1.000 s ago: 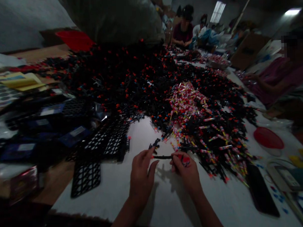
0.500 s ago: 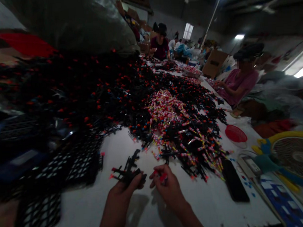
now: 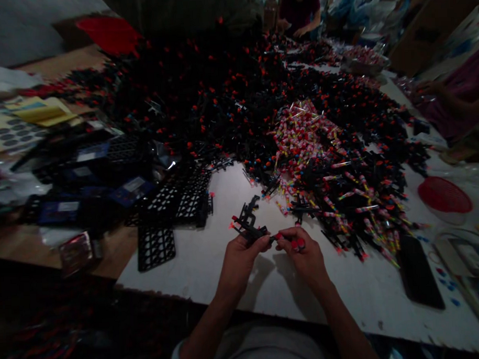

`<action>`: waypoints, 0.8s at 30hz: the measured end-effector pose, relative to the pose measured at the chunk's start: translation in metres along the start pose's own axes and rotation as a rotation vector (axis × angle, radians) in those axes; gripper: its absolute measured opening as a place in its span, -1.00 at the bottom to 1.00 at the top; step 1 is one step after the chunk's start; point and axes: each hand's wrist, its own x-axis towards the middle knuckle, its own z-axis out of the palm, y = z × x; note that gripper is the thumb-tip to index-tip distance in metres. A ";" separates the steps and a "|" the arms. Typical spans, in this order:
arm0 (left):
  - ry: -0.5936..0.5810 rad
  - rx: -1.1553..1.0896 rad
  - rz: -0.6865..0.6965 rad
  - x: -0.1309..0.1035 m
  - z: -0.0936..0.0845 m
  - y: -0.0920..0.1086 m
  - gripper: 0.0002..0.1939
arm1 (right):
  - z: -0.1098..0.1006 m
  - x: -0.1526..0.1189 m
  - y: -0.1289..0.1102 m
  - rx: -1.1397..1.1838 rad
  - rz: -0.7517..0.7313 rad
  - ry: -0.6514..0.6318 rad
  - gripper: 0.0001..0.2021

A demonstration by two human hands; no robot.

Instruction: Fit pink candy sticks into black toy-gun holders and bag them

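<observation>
Near the front of the white table (image 3: 291,298), my left hand (image 3: 242,255) is closed around small black toy guns (image 3: 246,218) with red-orange tips, their barrels and stocks sticking out above the fingers. Just right of it, my right hand (image 3: 305,253) is closed on small red pieces (image 3: 298,244). One red piece at its fingertips meets the end of a black toy by my left thumb. Beyond both hands lies a heap of pink, white and yellow tubes (image 3: 304,135), with piles of black toy guns (image 3: 229,112) around it.
Black lattice trays (image 3: 156,248) lie left of the hands, near packaged items (image 3: 63,212). At right are a black phone (image 3: 419,272), a red basket (image 3: 444,194) and a grey device (image 3: 465,253). People's arms (image 3: 310,25) show at the far side and right.
The view has tilted down and swung left. My hands have come together, so the red piece in my right hand now meets the black toy in my left.
</observation>
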 end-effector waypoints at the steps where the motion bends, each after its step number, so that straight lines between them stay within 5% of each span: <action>1: -0.008 0.001 0.004 0.001 0.000 -0.001 -0.75 | 0.000 0.001 -0.001 -0.008 -0.011 -0.007 -0.81; 12: 0.118 -0.144 0.063 0.000 0.004 -0.017 -0.81 | 0.015 -0.005 0.005 0.107 0.063 -0.026 -0.83; 18: 0.128 -0.144 0.057 0.006 0.006 -0.027 -0.81 | 0.018 -0.007 0.012 -0.012 -0.001 -0.036 -0.83; 22: -0.019 -0.063 0.003 0.013 0.006 -0.021 -0.77 | 0.001 -0.001 0.010 -0.081 0.032 -0.085 -0.82; 24: -0.174 0.057 0.018 0.022 0.006 -0.009 -0.74 | -0.018 0.004 0.006 -0.160 0.022 0.039 -0.79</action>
